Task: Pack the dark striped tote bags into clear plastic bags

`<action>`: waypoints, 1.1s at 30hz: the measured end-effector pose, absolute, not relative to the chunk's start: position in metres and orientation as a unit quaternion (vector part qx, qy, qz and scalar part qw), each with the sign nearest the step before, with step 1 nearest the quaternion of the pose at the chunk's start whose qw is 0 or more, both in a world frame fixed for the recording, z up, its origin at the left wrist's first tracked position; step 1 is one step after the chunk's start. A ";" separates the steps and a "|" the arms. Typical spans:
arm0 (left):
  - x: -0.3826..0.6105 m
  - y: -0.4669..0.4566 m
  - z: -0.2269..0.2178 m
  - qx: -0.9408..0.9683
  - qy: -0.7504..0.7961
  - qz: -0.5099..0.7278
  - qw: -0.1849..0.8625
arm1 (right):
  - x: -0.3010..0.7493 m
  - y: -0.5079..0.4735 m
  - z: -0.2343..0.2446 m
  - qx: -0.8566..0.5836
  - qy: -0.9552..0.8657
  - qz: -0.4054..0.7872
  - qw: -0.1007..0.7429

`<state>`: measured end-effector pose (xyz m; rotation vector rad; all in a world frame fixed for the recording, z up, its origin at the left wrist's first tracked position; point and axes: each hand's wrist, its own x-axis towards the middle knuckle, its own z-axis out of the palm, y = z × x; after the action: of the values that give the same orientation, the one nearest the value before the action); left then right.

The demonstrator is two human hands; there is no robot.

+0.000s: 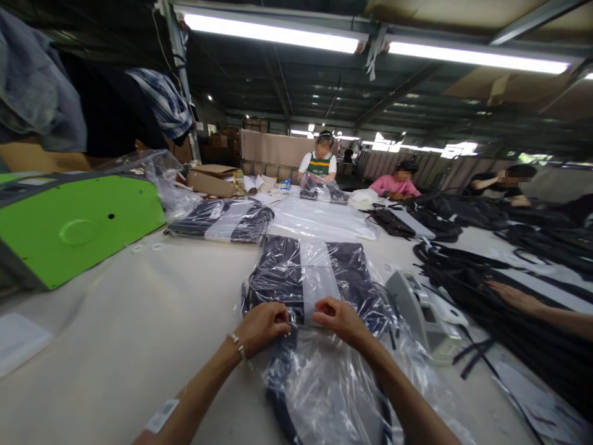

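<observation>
A dark folded garment in a clear plastic bag (319, 278) lies on the beige table in front of me. My left hand (264, 327) pinches the near edge of the bag, fingers curled. My right hand (340, 318) grips the same edge beside a white strip on the bag. Loose clear plastic (333, 389) spills toward me between my forearms.
A green machine housing (78, 228) sits at the left. Another bagged garment (222, 221) and a stack of clear bags (319, 219) lie farther back. A grey tape dispenser (419, 309) stands right of the bag. Black straps (509, 272) cover the right side, with another person's arm (546, 309) on them. Three people sit at the far end.
</observation>
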<state>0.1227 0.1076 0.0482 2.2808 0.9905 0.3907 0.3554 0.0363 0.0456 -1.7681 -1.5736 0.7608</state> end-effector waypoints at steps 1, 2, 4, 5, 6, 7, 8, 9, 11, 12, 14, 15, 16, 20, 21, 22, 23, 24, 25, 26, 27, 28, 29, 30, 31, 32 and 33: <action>0.123 0.108 0.049 0.859 0.366 0.159 0.322 | 0.355 0.035 0.046 -0.666 -0.602 0.305 0.318; 0.124 0.109 0.050 0.854 0.361 0.173 0.331 | 0.355 0.035 0.047 -0.658 -0.606 0.316 0.315; 0.127 0.110 0.052 0.849 0.362 0.200 0.330 | 0.353 0.036 0.046 -0.653 -0.613 0.318 0.310; 0.129 0.111 0.053 0.848 0.368 0.208 0.320 | 0.353 0.037 0.046 -0.658 -0.613 0.310 0.309; 0.132 0.112 0.052 0.849 0.379 0.209 0.304 | 0.352 0.038 0.045 -0.665 -0.611 0.299 0.309; 0.134 0.112 0.051 0.850 0.393 0.208 0.282 | 0.351 0.040 0.044 -0.672 -0.610 0.284 0.310; 0.137 0.112 0.050 0.854 0.406 0.205 0.253 | 0.350 0.041 0.042 -0.679 -0.611 0.263 0.310; 0.141 0.111 0.047 0.858 0.418 0.201 0.221 | 0.350 0.042 0.041 -0.684 -0.617 0.237 0.309; 0.146 0.109 0.042 0.868 0.432 0.192 0.149 | 0.348 0.044 0.038 -0.692 -0.632 0.180 0.299; 0.149 0.107 0.039 0.872 0.436 0.192 0.112 | 0.347 0.045 0.037 -0.697 -0.637 0.154 0.292; 0.152 0.104 0.035 0.877 0.434 0.201 0.057 | 0.345 0.046 0.033 -0.709 -0.636 0.115 0.283; 0.153 0.102 0.033 0.877 0.429 0.212 0.043 | 0.344 0.047 0.031 -0.714 -0.630 0.108 0.284; 0.154 0.101 0.031 0.877 0.423 0.227 0.038 | 0.344 0.047 0.030 -0.719 -0.623 0.112 0.287; 0.158 0.103 0.027 0.872 0.401 0.269 0.080 | 0.347 0.051 0.027 -0.725 -0.599 0.173 0.293; 0.160 0.105 0.026 0.868 0.403 0.274 0.093 | 0.349 0.053 0.027 -0.724 -0.597 0.183 0.292; 0.162 0.106 0.025 0.863 0.407 0.278 0.106 | 0.350 0.054 0.027 -0.724 -0.596 0.187 0.292; 0.164 0.108 0.024 0.857 0.415 0.281 0.120 | 0.351 0.055 0.026 -0.724 -0.596 0.189 0.291; 0.167 0.110 0.022 0.849 0.425 0.283 0.132 | 0.353 0.057 0.025 -0.724 -0.596 0.190 0.290; 0.169 0.111 0.020 0.842 0.434 0.285 0.144 | 0.354 0.059 0.025 -0.725 -0.595 0.190 0.290; 0.170 0.112 0.019 0.836 0.442 0.287 0.152 | 0.354 0.060 0.024 -0.728 -0.593 0.187 0.289; 0.172 0.112 0.017 0.832 0.446 0.289 0.155 | 0.355 0.061 0.023 -0.732 -0.590 0.181 0.290; 0.172 0.112 0.016 0.830 0.449 0.292 0.155 | 0.355 0.061 0.023 -0.737 -0.585 0.171 0.292; 0.173 0.112 0.015 0.828 0.450 0.296 0.152 | 0.356 0.060 0.023 -0.742 -0.581 0.160 0.294; 0.173 0.111 0.014 0.828 0.450 0.299 0.149 | 0.358 0.057 0.025 -0.746 -0.578 0.148 0.296; 0.172 0.111 0.013 0.828 0.450 0.301 0.147 | 0.362 0.052 0.027 -0.747 -0.576 0.137 0.303; 0.172 0.110 0.013 0.828 0.449 0.302 0.147 | 0.367 0.044 0.032 -0.746 -0.573 0.128 0.315; 0.172 0.110 0.013 0.828 0.448 0.303 0.147 | 0.376 0.034 0.038 -0.744 -0.567 0.119 0.334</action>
<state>0.1718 0.1096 0.0126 2.3837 1.2880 0.8708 0.3762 0.0340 0.0383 -1.9415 -1.4802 0.3110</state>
